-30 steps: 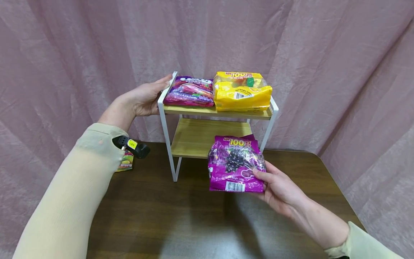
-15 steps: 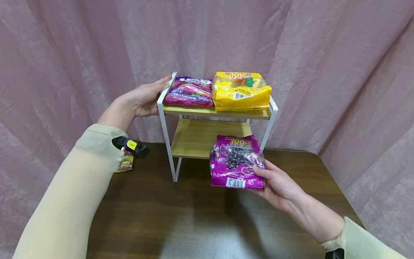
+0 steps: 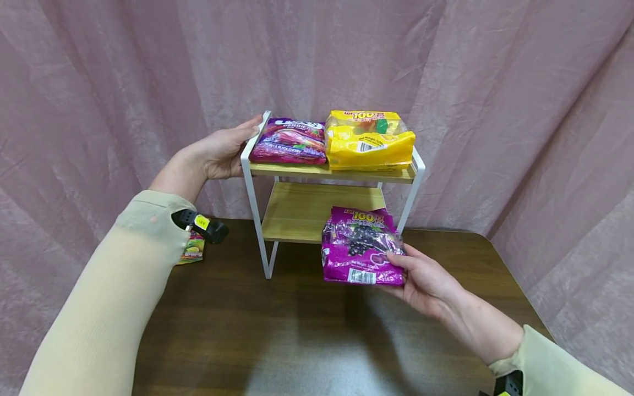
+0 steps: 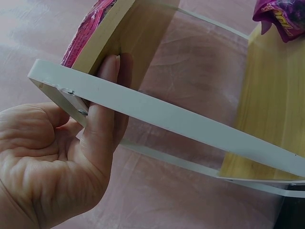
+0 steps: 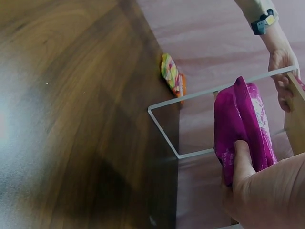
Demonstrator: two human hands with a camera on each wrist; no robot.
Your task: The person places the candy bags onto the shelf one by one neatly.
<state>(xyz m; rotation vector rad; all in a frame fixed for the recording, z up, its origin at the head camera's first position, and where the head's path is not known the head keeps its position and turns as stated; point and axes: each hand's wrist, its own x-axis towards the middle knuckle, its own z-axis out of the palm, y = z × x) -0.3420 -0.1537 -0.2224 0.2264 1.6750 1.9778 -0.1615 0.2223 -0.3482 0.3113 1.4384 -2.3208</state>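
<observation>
My right hand (image 3: 428, 283) holds a purple candy bag (image 3: 364, 247) with a grape picture by its right side, thumb on the front and fingers behind. The bag is in front of the right part of the lower wooden shelf board (image 3: 297, 212). My left hand (image 3: 223, 151) grips the upper left corner of the two-tier shelf (image 3: 255, 209); in the left wrist view its fingers curl under the top board (image 4: 143, 43), around the white frame (image 4: 157, 112). On the top board lie a berry candy bag (image 3: 289, 142) at left and a yellow candy bag (image 3: 371, 142) at right.
The shelf stands on a dark wooden table (image 3: 297, 341), near its back edge. A small colourful packet (image 3: 193, 248) lies left of the shelf, partly hidden by my left forearm. A pink curtain (image 3: 317, 55) hangs behind.
My right hand has shifted slightly up with the purple candy bag, whose lower edge tips up a little towards the shelf. My left hand keeps its grip on the shelf.
</observation>
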